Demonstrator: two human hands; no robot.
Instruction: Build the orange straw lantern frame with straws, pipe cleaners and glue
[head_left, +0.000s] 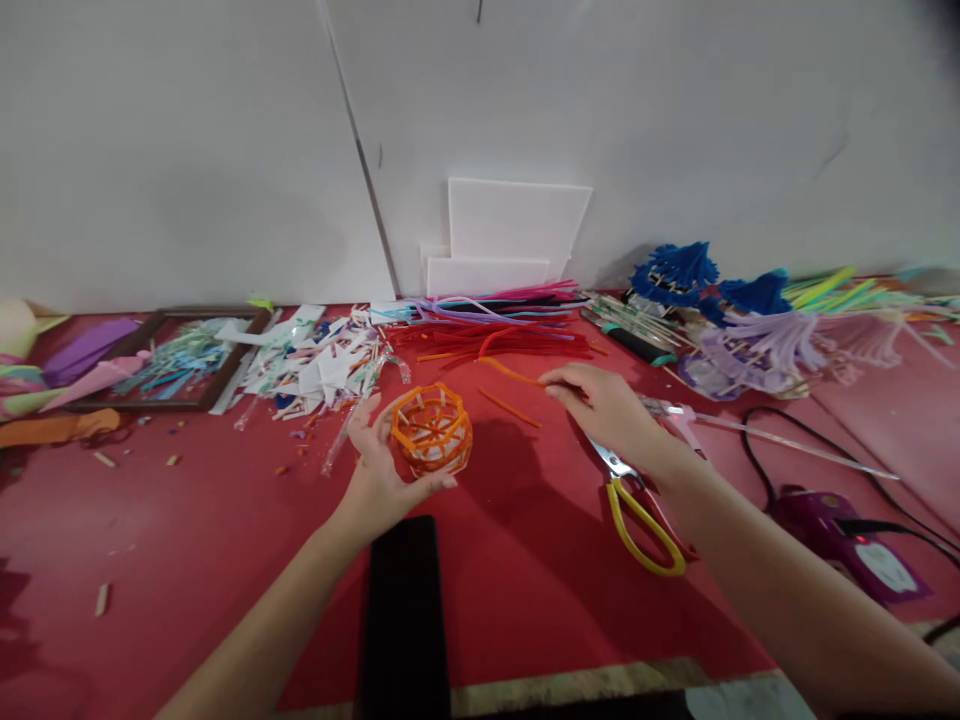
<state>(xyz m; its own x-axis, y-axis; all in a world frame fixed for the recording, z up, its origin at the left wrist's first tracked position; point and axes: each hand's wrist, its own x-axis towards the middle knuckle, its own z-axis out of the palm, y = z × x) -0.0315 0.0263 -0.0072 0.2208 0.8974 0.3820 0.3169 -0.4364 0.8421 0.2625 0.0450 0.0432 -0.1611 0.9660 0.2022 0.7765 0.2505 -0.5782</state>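
My left hand (381, 470) is curved around a small round orange openwork basket (433, 430), thumb at its lower edge and fingers on its left side. The basket looks built from orange pipe cleaners and pale sticks. My right hand (600, 405) pinches the end of a bent orange pipe cleaner (514, 372), just above the table. A short, straight orange piece (510, 408) lies between the two hands. Below my right hand rest scissors (641, 525) with yellow and red handles, their blades partly covered by the hand.
A black phone-like slab (405, 610) lies near the front edge. Behind are red pipe cleaners (517, 342), white scraps (322, 365) and a brown frame (150, 405). To the right sit a hot glue gun (679, 415), blue pleated pieces (675, 270) and a purple box with cables (844, 545).
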